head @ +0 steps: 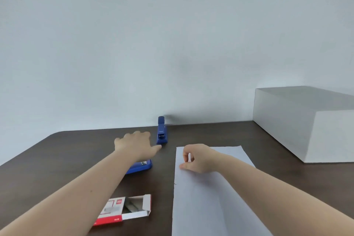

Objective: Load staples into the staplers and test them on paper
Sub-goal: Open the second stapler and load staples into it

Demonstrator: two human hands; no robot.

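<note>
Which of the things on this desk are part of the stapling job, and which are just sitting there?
Part of the job:
- far blue stapler
- near blue stapler, partly under the left arm
- open staple box
- paper sheet, under the right hand

Just sitting there:
- big white box

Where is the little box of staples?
The staple box lies open on the dark table, near its front edge, under the left forearm. The sheet of paper is just to its right.
</note>
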